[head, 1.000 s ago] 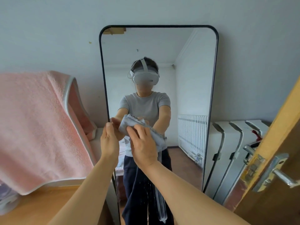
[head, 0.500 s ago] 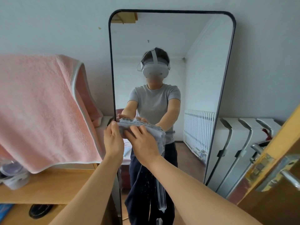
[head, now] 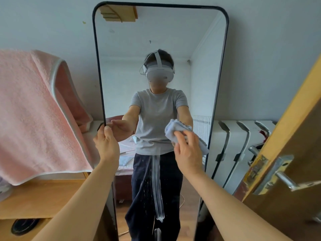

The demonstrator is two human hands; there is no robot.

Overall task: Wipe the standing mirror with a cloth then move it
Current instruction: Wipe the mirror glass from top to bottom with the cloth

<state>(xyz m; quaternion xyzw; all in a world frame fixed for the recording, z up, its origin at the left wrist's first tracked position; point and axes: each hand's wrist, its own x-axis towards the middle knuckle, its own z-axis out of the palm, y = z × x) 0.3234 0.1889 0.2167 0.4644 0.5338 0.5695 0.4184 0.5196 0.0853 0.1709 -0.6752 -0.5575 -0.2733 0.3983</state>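
A tall standing mirror [head: 199,54] with a thin dark frame and rounded top corners is seen leaning against a pale wall [head: 271,49], filling the middle of the view. On the lower part of its glass a whitish vertical streak [head: 157,186] is visible, with small specks scattered beside it. A folded pale lavender cloth [head: 173,129] is pressed flat against the glass near the mirror's right edge, about halfway up. It is held there by the right hand [head: 188,152], whose fingers are spread and curled over the cloth, gripping it. The mirror's left frame edge is clasped by the left hand [head: 106,145], thumb on the front and fingers wrapped behind the frame, so that it is closed on the mirror. Both forearms are extended up from the bottom of the view. In the glass, the person's reflection is shown in a grey T-shirt and dark trousers, wearing a white headset.

To the left of the mirror, a pink towel [head: 34,110] with a pale border is draped above a wooden desk [head: 43,197]. To the right, white radiator panels [head: 243,136] are set against the wall just beside the mirror. At the far right, a wooden door [head: 286,197] with a metal lever handle [head: 288,181] is seen.
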